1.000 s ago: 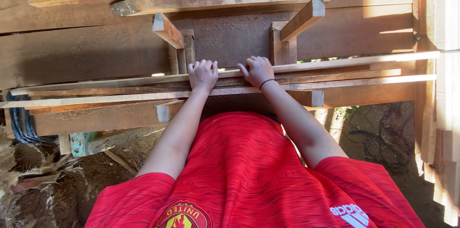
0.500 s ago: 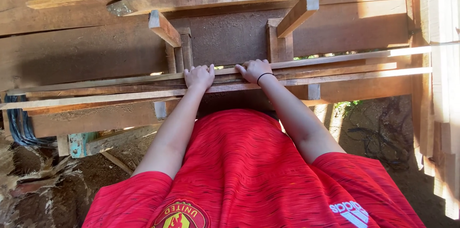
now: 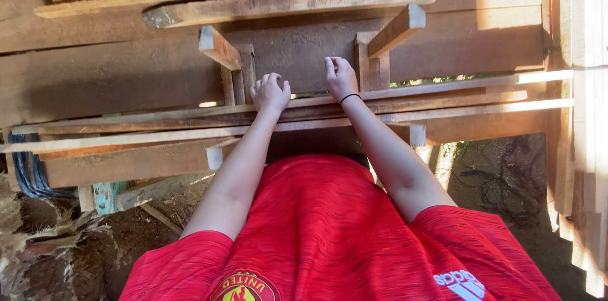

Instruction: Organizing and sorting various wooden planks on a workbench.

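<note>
The shirt (image 3: 329, 231) is red with fine dark streaks. The slats (image 3: 158, 120) are pale brown, the wristband (image 3: 350, 97) black, the post (image 3: 104, 194) turquoise.

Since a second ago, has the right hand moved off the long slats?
Yes. The right hand has moved forward off the long slats, toward the short upright block, and now lies over the dark board beyond.

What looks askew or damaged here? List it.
The long slats across the frame are not parallel: they fan apart and their right ends stick out unevenly. The plank at the top has a rough, chipped left end. The left hand and right hand are above the slats.
</note>
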